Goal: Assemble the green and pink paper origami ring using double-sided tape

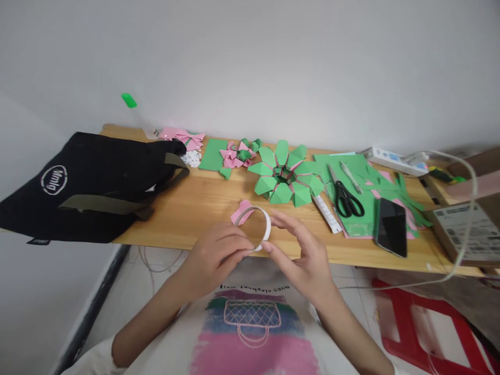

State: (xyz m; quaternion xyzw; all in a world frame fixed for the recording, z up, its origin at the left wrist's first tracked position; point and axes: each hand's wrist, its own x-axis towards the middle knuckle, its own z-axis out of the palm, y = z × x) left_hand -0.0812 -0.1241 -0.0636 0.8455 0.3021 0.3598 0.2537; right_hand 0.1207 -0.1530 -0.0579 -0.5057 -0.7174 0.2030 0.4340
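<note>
Above the table's front edge I hold a thin white ring that looks like a roll of tape [267,225]. My left hand [219,255] pinches its lower left side, fingers closed together. On the right side, the thumb of my right hand [307,255] presses the rim while the index finger curves against it higher up. Behind the ring lies a small pink folded paper piece [242,211], partly hidden. Farther back stands a green and pink folded-paper flower [282,196].
A black bag [97,172] covers the table's left. Rightward lie a glue tube [327,214], black-handled scissors [347,200], a pen [350,177], green paper [336,166], a phone [391,227] and a power strip [394,161]. A cardboard box [469,229] and red stool [429,323] are right.
</note>
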